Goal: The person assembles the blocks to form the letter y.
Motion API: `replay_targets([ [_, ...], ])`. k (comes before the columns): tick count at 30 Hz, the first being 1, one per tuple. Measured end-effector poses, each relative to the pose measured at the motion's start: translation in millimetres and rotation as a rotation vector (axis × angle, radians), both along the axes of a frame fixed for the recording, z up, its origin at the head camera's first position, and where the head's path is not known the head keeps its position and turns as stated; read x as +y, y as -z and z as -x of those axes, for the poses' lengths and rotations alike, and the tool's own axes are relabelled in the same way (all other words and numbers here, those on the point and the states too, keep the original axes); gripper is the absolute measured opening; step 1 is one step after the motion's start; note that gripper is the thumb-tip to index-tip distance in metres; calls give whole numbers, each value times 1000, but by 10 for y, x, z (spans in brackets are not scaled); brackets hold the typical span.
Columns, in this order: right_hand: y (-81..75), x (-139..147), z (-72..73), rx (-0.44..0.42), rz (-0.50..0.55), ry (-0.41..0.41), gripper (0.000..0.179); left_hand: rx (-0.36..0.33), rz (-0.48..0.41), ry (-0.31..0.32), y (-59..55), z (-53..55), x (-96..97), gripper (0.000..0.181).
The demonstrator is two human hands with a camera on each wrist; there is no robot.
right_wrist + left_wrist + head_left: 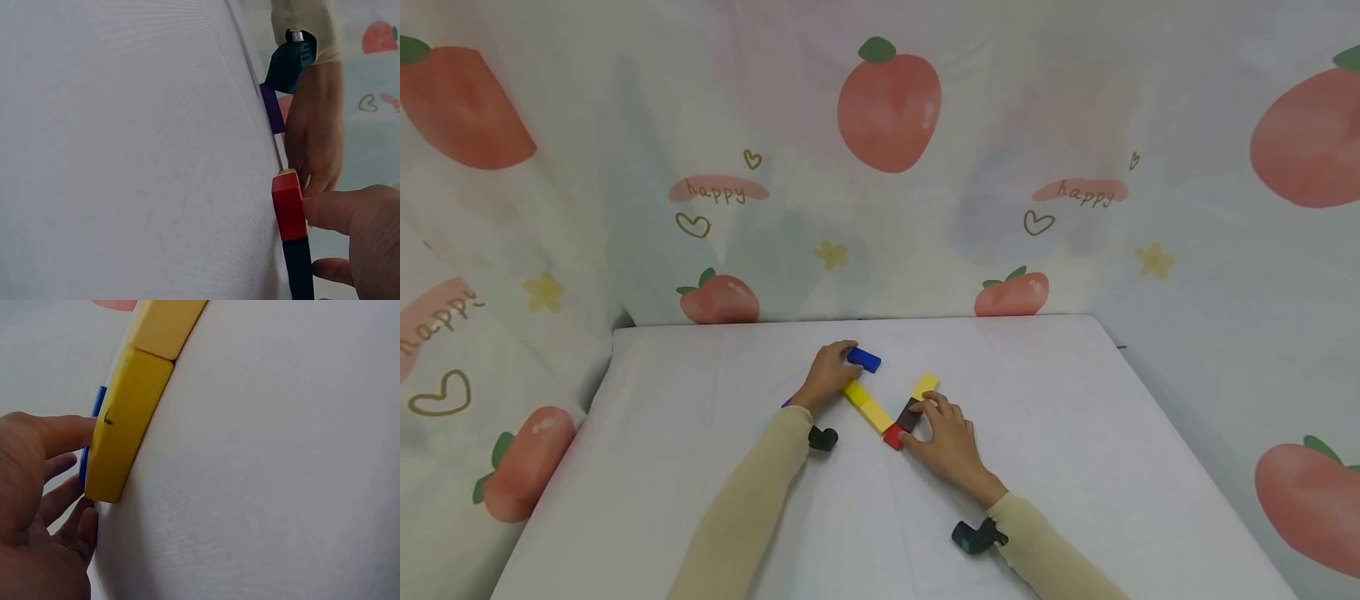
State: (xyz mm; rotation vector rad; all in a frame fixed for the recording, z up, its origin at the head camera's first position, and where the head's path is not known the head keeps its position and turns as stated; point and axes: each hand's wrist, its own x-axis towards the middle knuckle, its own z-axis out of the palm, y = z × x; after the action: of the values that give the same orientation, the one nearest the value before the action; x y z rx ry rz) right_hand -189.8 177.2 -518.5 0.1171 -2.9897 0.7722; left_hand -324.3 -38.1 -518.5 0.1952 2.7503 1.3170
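My left hand (829,372) pinches one end of a blue block (867,360) between thumb and fingers at the far part of the table. Right beside it, a bright yellow block (855,393) joins a pale yellow block (877,416) in a slanting row. That row meets a red block (892,437), from which a dark brown block (908,415) and another yellow block (927,385) slant away, forming a V. My right hand (951,442) touches the red block (290,209) with its thumb and the dark block (299,269) with a finger.
A purple block (272,109) lies near the left wrist, mostly hidden by it in the head view. White cloth covers the table (700,367). A fruit-printed curtain (865,242) stands along the far edge and both sides.
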Motion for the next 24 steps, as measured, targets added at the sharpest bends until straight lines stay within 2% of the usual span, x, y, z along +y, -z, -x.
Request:
replay_targets([
  [6, -1, 2, -3, 2, 2, 0, 46, -37, 31, 0, 28, 36, 28, 51],
  [14, -6, -9, -16, 17, 0, -11, 46, 23, 128, 8, 52, 45, 65, 47],
  [24, -9, 9, -19, 11, -2, -4, 46, 39, 147, 1, 35, 6, 102, 38],
])
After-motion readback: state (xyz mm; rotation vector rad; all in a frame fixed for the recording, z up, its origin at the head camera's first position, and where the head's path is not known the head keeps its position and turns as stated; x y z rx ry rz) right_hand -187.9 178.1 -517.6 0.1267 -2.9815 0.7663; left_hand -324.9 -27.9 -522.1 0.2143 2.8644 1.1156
